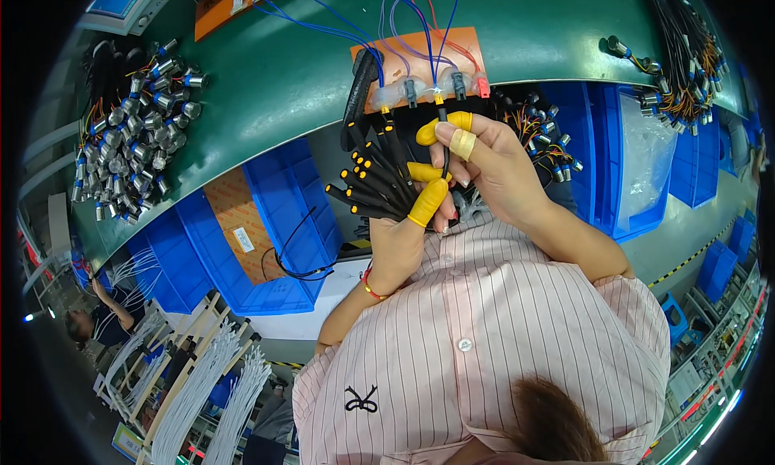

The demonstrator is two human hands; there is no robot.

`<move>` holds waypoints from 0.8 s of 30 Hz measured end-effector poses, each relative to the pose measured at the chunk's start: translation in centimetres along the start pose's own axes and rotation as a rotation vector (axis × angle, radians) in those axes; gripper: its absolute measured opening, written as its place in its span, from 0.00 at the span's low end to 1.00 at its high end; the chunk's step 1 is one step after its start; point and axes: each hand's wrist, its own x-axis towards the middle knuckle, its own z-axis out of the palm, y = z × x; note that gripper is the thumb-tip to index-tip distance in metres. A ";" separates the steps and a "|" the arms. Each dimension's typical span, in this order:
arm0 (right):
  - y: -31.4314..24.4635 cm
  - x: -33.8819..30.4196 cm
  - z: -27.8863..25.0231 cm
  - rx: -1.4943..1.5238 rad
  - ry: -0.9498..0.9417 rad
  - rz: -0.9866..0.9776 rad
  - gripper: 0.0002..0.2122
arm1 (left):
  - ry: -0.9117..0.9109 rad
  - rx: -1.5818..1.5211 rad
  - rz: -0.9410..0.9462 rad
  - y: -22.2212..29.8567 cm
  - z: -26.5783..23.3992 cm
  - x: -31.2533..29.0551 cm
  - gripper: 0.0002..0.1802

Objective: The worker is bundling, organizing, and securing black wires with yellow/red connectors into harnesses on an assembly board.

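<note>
My left hand point(404, 235), with yellow finger cots, is closed around a bundle of black cables point(389, 176) whose round ends are yellow. My right hand point(500, 166) pinches one black cable point(446, 152) between thumb and fingers; it wears a yellow cot and a tan wrap. That cable points up to a yellow-tipped connector on an orange board point(456, 43), and appears to meet it. Grey and red clips sit along the board's near edge, with blue, purple and red wires running off behind. A black rod-like piece point(361, 90) lies at the board's left.
Silver-capped wired parts point(133, 138) are heaped on the green bench point(274, 77) at left; more wired parts point(678, 69) hang at right. Blue bins point(295, 198) stand below the bench edge. Bundles of white cables point(198, 392) hang at lower left, near another person point(105, 312).
</note>
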 end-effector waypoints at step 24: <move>-0.3 1.3 -0.7 0.280 -0.101 0.083 0.13 | -0.043 -0.034 0.074 0.3 0.6 0.9 0.09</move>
